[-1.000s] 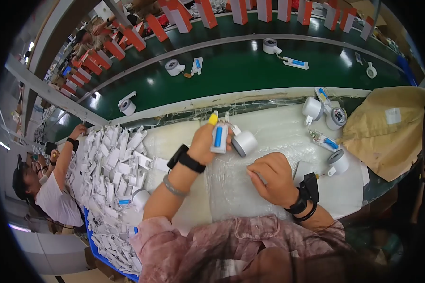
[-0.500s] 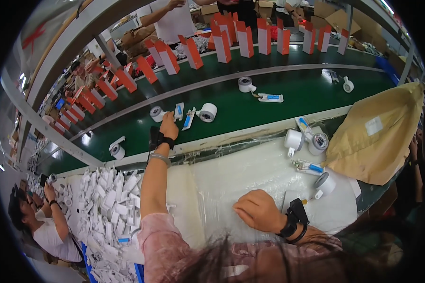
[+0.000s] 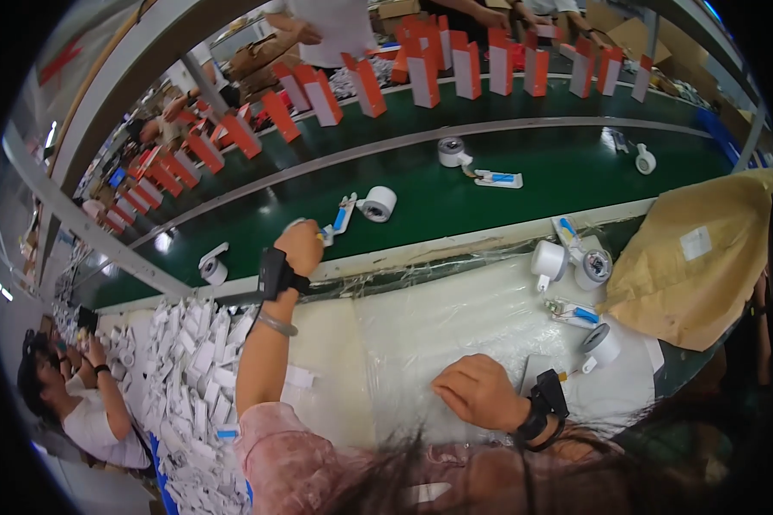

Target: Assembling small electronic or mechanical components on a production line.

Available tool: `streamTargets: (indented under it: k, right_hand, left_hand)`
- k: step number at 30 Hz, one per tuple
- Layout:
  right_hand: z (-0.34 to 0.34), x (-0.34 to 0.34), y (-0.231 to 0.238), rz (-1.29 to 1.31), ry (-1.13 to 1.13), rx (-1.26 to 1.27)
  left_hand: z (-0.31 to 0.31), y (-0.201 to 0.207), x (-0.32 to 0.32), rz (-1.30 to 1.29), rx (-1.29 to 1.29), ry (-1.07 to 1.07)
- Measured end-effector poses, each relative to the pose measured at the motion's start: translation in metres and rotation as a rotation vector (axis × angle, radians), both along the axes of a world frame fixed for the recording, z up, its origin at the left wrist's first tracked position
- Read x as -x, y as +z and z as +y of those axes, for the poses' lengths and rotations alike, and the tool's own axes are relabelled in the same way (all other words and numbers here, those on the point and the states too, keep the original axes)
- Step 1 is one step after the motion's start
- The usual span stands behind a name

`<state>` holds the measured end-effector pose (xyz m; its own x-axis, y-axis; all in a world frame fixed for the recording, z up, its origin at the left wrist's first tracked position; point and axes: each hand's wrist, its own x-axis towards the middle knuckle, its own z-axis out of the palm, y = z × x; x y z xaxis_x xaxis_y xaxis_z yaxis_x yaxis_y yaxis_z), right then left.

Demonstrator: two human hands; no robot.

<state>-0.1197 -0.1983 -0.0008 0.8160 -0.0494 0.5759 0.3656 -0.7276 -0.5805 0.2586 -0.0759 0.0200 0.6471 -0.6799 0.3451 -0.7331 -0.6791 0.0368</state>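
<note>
**Blue-and-white flat packet set down at the near edge of the green belt**

Blue-and-white flat packet (image 3: pixel 342 216) lies on the dark green conveyor belt (image 3: pixel 455 193), just beside a white round reel-shaped part (image 3: pixel 378 203), and the left hand (image 3: pixel 301 247) is reaching to its near end. It looks thin and light, probably a stiff card or blister with a small piece inside, so it should not bend much; I judge that it is best taken by its long edges, not by the flat face, because the surface seems smooth and may slip.

Left fingers are curled downward over the packet's lower end. If they pinch it or only touch it I cannot tell, because the back of the hand hides them.

Right hand (image 3: pixel 479 393) rests on the white table (image 3: pixel 421 330) covered with clear plastic film. Its fingers are bent loosely and pressed on the film; nothing is visible between them. A heap of small white packets (image 3: pixel 189 360) lies to the left.
</note>
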Motion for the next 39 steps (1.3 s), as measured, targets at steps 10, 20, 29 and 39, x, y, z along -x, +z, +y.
streamTargets:
  k: [10, 20, 29, 39]
  right_hand:
    - [0.008, 0.003, 0.006, 0.042, -0.108, -0.093]
    - [0.006, 0.004, 0.001, 0.198, -0.026, -0.527]
    - [0.012, 0.009, 0.000, 0.167, -0.079, -0.670]
    - [-0.013, 0.016, 0.008, 0.497, 0.386, -0.965]
  left_hand:
    - [0.031, 0.017, 0.190, 1.792, 0.646, -0.321]
    - [0.039, 0.001, 0.259, 1.738, 0.590, -0.644]
    - [0.041, -0.005, 0.255, 0.673, 0.452, -0.737]
    - [0.043, -0.017, 0.240, 1.227, 0.532, -0.713]
